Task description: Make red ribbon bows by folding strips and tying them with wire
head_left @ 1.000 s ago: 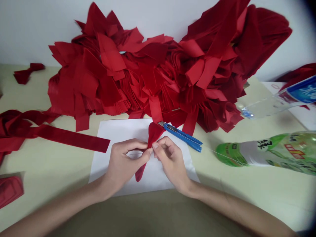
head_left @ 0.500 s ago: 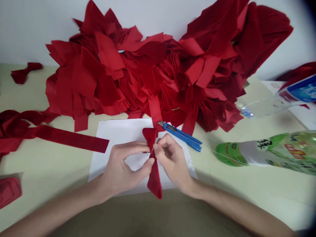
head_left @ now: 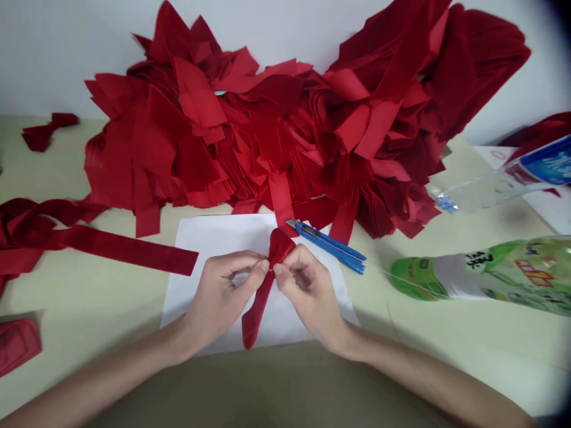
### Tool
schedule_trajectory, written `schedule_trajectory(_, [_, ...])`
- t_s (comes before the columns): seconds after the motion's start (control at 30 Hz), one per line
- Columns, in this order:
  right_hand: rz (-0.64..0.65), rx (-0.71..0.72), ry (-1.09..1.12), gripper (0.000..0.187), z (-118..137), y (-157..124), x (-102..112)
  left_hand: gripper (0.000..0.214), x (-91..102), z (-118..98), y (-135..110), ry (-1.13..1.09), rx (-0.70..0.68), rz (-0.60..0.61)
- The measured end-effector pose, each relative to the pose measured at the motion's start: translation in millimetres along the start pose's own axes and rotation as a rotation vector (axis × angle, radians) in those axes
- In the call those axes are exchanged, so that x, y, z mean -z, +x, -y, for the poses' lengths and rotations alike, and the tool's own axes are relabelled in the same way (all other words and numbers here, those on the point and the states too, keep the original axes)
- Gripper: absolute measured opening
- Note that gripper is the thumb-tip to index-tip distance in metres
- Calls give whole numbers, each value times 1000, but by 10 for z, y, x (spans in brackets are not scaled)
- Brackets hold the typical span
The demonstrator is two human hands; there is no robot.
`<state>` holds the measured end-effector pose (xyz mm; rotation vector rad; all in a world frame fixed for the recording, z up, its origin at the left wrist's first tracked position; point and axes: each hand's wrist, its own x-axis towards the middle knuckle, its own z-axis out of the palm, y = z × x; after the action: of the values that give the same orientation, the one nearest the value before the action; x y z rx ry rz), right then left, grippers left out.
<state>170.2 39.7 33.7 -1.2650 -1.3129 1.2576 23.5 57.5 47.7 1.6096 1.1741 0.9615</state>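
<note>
Left hand (head_left: 217, 292) and right hand (head_left: 314, 295) are pinching a gathered red velvet strip (head_left: 257, 314) mid-length, apparently securing its folds.

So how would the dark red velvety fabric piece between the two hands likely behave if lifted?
The dark red velvety fabric piece is probably soft and foldable: it narrows where the left hand and right hand pinch it, widening toward both ends. Its small size and cloth-like look suggest little weight. Its matte surface probably isn't slippery.
</note>
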Motion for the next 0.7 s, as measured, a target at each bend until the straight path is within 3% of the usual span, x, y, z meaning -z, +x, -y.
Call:
schedule_trajectory(0.53, [64, -1, -20, 17, 4, 31, 13, 33, -9, 37, -12, 53, 128, -24])
schedule_trajectory(0.7, [52, 12, -26, 17, 9, 37, 32, 30, 8, 30, -14, -18, 85, 11])
